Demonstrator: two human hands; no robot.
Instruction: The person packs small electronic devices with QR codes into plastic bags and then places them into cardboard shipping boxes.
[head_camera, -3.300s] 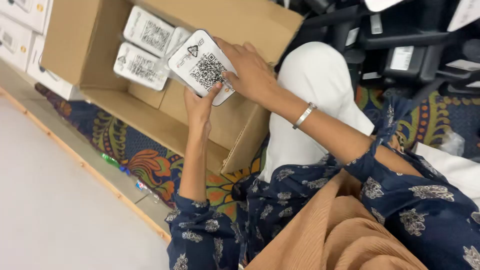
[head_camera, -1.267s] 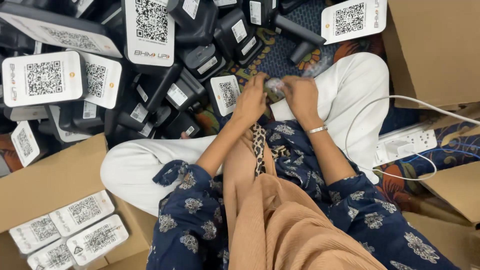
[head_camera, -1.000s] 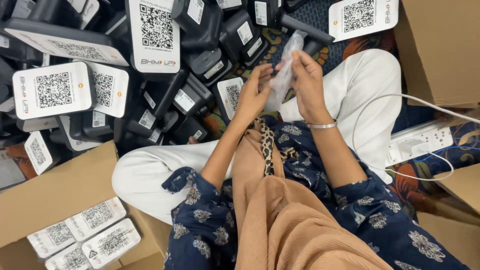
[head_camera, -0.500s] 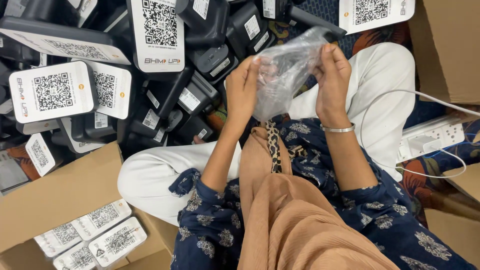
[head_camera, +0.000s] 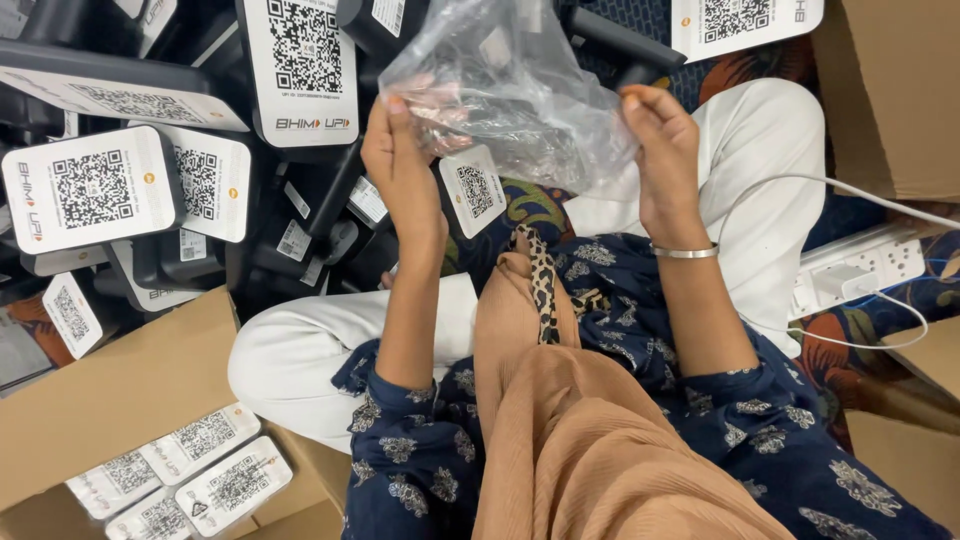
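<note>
Head view showed a seated person holding a clear plastic bag (head_camera: 510, 85) up between both hands, near the top centre of the frame. Left hand (head_camera: 405, 165) pinched the bag's left edge, fingers (head_camera: 392, 120) closed on the film; right hand (head_camera: 665, 150) gripped the right edge, thumb and fingers clamped on it. Stretched across the gap, the bag ran its long axis roughly left to right, tilting slightly down toward the right hand, and hung just above the lap. Both hands touched it, neither nearer than the other. Something small and pale seemed to sit inside near the upper edge, too blurred to identify. A metal bangle (head_camera: 685, 252) circled the right wrist. Black devices (head_camera: 300, 215) with white code cards (head_camera: 90, 188) lay heaped on the floor across the upper left, behind the bag. An open cardboard box (head_camera: 110, 390) at lower left held more white cards (head_camera: 205, 475). A white power strip (head_camera: 870, 270) with a cable (head_camera: 800, 185) lay at right, well apart from the hands, beside another box (head_camera: 895, 95).
</note>
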